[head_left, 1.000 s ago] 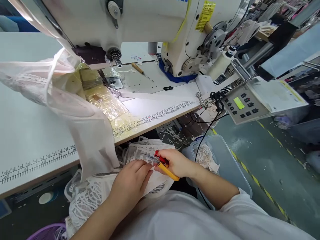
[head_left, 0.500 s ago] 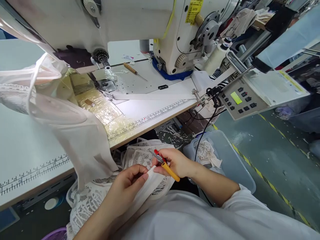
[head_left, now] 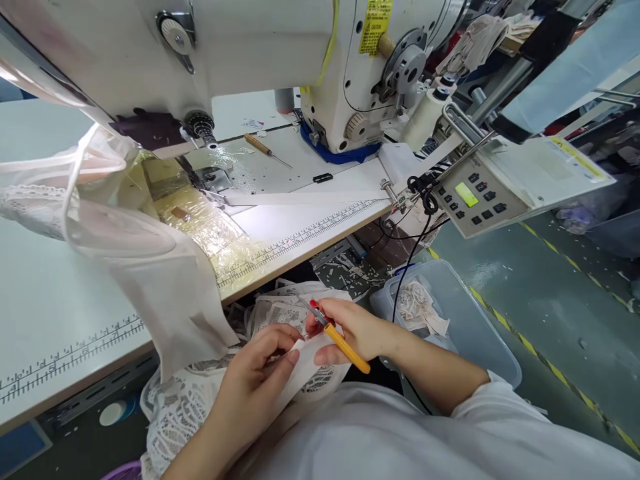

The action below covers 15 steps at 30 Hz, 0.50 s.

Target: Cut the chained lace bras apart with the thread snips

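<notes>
In my lap lies a white lace garment (head_left: 185, 407), partly under my forearms. My left hand (head_left: 263, 373) pinches the edge of its plain fabric band (head_left: 300, 377) between thumb and fingers. Just to the right, my right hand (head_left: 353, 330) is closed around a small pair of thread snips (head_left: 347, 347) with an orange handle and a red part near the blades. The snips' blades point up and left, away from the band. My right thumb lies against the band's edge.
A sewing machine (head_left: 270, 47) stands over the table (head_left: 320, 223), which has a printed ruler edge. A pale garment (head_left: 165, 280) hangs off the table at left. On the machine bed lies a screwdriver (head_left: 260, 145). A plastic bin (head_left: 480, 333) with scraps stands right; a control panel (head_left: 470, 197) juts out.
My right thumb has shifted right along the band and the snips' orange handle has swung slightly down and right. My left hand keeps its pinch. The view has shifted a little.
</notes>
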Available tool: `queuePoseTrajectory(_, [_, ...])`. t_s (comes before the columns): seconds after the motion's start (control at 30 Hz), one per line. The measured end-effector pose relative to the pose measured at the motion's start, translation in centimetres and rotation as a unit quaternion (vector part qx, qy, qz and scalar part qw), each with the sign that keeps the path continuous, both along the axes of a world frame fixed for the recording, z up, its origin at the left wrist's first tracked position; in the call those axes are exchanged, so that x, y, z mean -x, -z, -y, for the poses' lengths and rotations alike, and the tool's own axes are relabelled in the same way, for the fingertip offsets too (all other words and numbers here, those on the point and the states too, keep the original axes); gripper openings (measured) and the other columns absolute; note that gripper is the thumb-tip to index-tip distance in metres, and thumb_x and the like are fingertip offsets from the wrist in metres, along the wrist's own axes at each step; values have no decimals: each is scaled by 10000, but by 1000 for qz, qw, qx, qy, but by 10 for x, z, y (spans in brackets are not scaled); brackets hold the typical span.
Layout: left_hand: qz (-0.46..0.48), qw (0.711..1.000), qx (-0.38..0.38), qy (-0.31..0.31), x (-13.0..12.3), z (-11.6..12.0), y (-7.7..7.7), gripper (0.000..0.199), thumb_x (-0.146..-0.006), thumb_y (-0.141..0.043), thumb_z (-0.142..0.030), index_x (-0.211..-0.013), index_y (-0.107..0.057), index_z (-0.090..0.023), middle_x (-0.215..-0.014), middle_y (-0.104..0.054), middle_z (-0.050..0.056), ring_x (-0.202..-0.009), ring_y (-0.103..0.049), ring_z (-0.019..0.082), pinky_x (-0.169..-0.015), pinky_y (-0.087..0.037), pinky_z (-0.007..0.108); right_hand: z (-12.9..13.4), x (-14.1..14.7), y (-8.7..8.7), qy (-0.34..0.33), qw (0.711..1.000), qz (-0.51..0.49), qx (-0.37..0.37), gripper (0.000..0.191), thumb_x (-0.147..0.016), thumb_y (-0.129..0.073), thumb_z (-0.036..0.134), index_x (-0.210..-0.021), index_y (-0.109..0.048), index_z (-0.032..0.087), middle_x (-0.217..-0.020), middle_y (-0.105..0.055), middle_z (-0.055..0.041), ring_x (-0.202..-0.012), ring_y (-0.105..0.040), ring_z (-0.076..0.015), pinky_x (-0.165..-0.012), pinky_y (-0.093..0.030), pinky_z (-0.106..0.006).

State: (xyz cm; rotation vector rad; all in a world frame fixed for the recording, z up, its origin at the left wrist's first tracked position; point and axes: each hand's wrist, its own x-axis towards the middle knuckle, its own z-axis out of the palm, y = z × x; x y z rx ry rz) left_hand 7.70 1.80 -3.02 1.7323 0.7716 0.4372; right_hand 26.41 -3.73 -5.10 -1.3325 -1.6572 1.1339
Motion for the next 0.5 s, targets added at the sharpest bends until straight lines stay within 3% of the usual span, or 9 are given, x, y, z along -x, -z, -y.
queuePoseTrajectory(0.17, [32, 994, 81, -62, 9, 0, -1, 114, -792, -538, -218, -691, -592, -213, -839, -629, 36, -757, -585, 167, -648, -460, 242, -1, -9, 8, -32, 975, 218, -34, 492, -613, -614, 618, -756, -413, 192, -762, -516, -57, -669, -483, -188, -625, -445, -332])
queuePoseTrajectory(0.5, [52, 990, 74, -108, 17, 1, 2, 89, -780, -557, -205, -704, -601, -215, -873, -606, 30, -779, -557, 152, -632, -452, 203, 2, -3, 2, -72, 951, 301, -8, 500, -641, -578, 645, -800, -501, 178, -780, -572, -64, -722, -550, -213, -666, -458, -328])
